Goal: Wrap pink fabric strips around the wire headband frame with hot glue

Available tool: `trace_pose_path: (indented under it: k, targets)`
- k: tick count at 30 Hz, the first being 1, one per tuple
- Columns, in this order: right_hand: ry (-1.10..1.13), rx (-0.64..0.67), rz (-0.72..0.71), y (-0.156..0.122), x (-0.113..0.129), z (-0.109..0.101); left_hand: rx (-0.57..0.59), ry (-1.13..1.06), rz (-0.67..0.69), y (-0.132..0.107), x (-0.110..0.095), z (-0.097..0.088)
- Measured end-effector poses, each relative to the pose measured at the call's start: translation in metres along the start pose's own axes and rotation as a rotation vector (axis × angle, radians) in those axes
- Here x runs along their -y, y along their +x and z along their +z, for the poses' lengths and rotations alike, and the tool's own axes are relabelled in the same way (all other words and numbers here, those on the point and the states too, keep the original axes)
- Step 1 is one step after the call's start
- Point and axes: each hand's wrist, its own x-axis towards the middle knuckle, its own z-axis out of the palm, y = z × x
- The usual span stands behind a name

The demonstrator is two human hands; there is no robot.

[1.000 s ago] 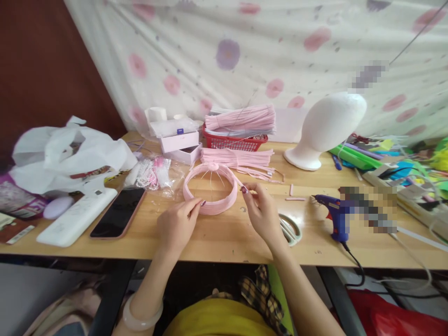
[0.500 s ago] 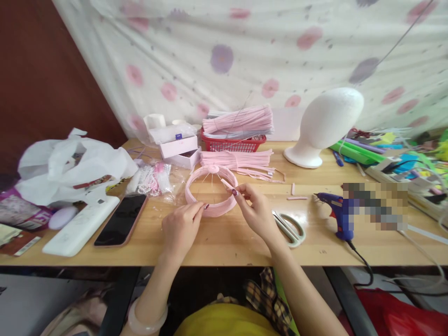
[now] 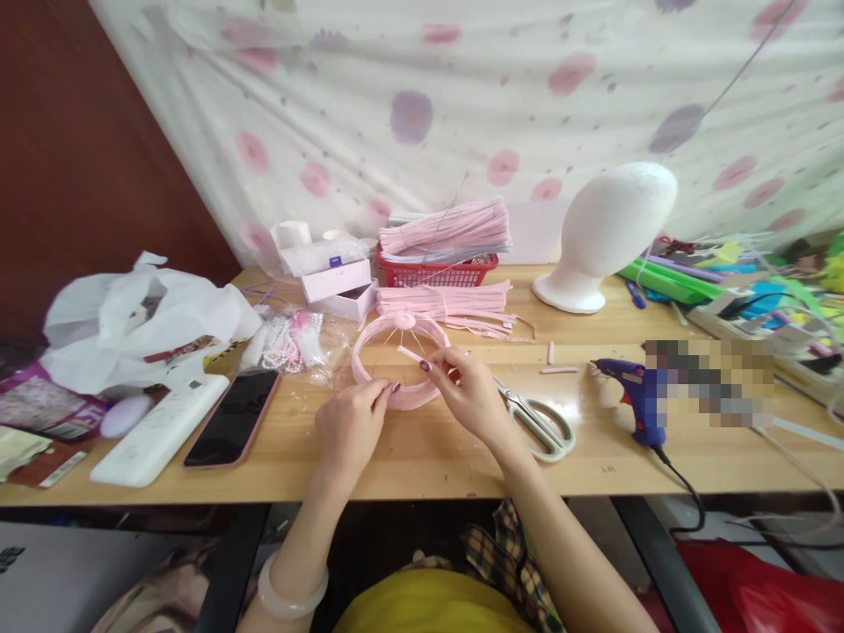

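A pink ring-shaped frame [image 3: 360,359] stands on the table between my hands. At its far side is a pink disc [image 3: 399,322], with thin pale wires reaching down inside the ring. My left hand [image 3: 349,422] is closed in a pinch on the ring's near-left rim. A short piece of pink pipe cleaner [image 3: 410,353] sits between thumb and finger of my right hand [image 3: 465,391], its free tip pointing left over the ring's opening. Just right of that wrist lie scissors [image 3: 544,426] with pale handles.
Bundled pink pipe cleaners [image 3: 448,301] lie in front of a red basket [image 3: 432,272]. A white foam head [image 3: 603,233] stands behind. Rightward is a blue glue gun [image 3: 636,391]; short pink pieces [image 3: 559,370] lie nearer. A phone [image 3: 234,418] and bagged beads [image 3: 290,338] are left.
My right hand has shifted left, and the pipe cleaner piece now extends farther over the ring's opening. My left hand stays at the near rim. The whole view has moved slightly.
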Motion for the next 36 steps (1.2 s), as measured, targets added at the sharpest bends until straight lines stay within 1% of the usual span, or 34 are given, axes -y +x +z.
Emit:
trace_pose_path:
  k: [7, 14, 16, 18, 20, 22, 24, 25, 29, 32, 36]
  targets:
    - [-0.052, 0.032, -0.007, -0.005, 0.009, -0.003, -0.005, -0.022, 0.005, -0.005, -0.001, 0.002]
    - [-0.182, -0.001, -0.014, -0.012, 0.021, -0.004, -0.032, -0.054, -0.007, -0.010, -0.003, 0.005]
    - [-0.203, -0.004, -0.007, -0.016, 0.024, -0.008, -0.043, -0.066, -0.015, -0.013, -0.003, 0.004]
    - [-0.167, -0.011, 0.011, -0.020, 0.025, -0.016, -0.069, -0.095, -0.015, -0.016, -0.003, 0.001]
    - [-0.082, -0.073, 0.036, -0.024, 0.021, -0.025, -0.127, -0.157, 0.014, -0.019, -0.002, -0.001]
    - [-0.004, -0.194, 0.064, -0.026, 0.012, -0.032, -0.175, -0.229, 0.076, -0.022, -0.001, -0.003]
    - [0.022, -0.298, 0.094, -0.026, 0.000, -0.035, -0.169, -0.270, 0.130, -0.023, 0.001, -0.004]
    - [0.022, -0.321, 0.107, -0.025, -0.006, -0.035, -0.157, -0.278, 0.148, -0.022, 0.001, -0.004]
    - [0.005, -0.295, 0.122, -0.022, -0.020, -0.028, -0.135, -0.288, 0.204, -0.018, 0.004, -0.005]
    - [-0.010, -0.285, 0.117, -0.020, -0.020, -0.024, -0.126, -0.296, 0.266, -0.015, 0.007, -0.006]
    - [-0.039, -0.248, 0.092, -0.018, -0.016, -0.025, -0.098, -0.287, 0.335, -0.011, 0.007, -0.007]
